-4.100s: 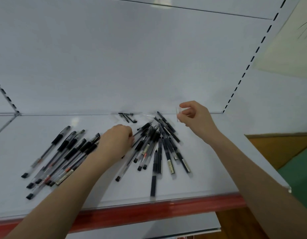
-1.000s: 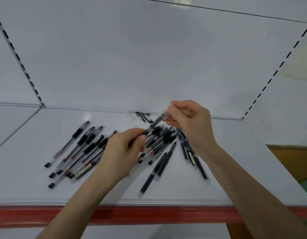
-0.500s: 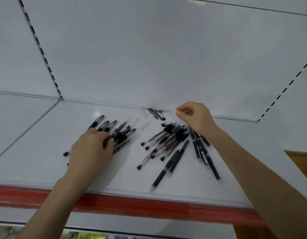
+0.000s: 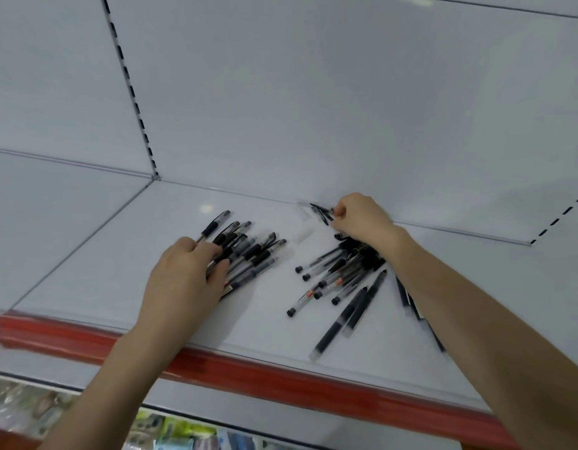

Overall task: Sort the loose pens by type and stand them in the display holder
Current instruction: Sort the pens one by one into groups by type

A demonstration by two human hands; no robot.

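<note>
left fingers (image 4: 200, 250) around grip-pen bundle (image 4: 258, 254)

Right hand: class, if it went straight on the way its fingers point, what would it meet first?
Probably the small black pieces lying at the back edge of the shelf, just ahead of the right hand; it may already touch them. Right behind them stands the white back panel.

Reaches forward with both bare forearms, left one rising from the lower left, right one slanting in from the lower right. Lays the left hand (image 4: 187, 274) palm down, fingers bent over the pens (image 4: 251, 251), thumb against their side. Sets the right hand (image 4: 362, 219) farther back, knuckles up, fingers curled in, fingertips pinching a small black piece (image 4: 321, 213).
</note>
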